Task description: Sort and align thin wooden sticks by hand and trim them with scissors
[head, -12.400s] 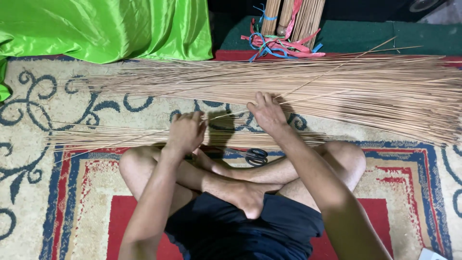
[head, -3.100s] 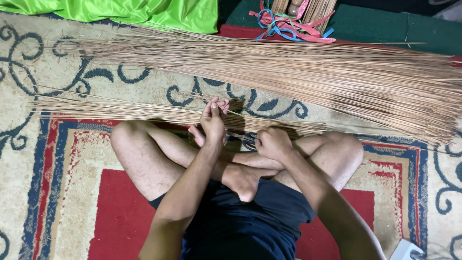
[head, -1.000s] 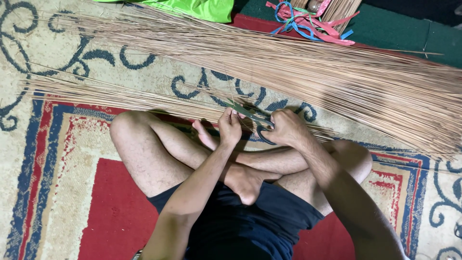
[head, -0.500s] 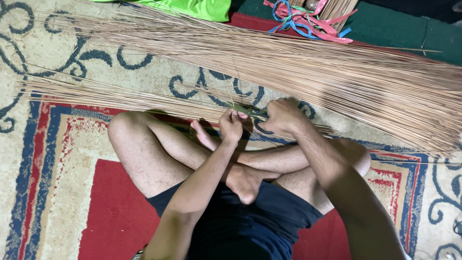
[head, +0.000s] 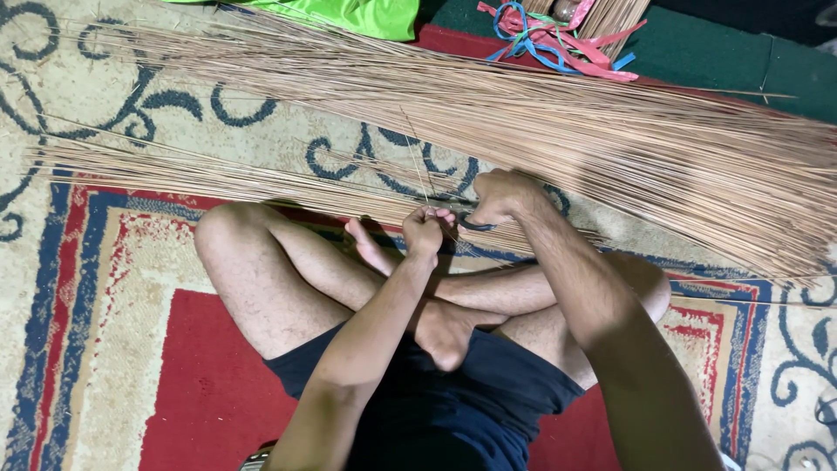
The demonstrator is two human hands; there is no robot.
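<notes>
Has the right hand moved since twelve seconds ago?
Yes. The right hand has dropped from the big stick pile to the thin bundle.

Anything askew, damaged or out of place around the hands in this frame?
Nothing looks damaged. A few loose sticks stand crosswise to the small bundle near the left hand. The right hand holds a dark tool, likely scissors.

We're seeing even, fairly bright light from above w/ soft shadows lying under the legs; slight motion blur is smearing the stick pile (head: 610, 139) at right.
</notes>
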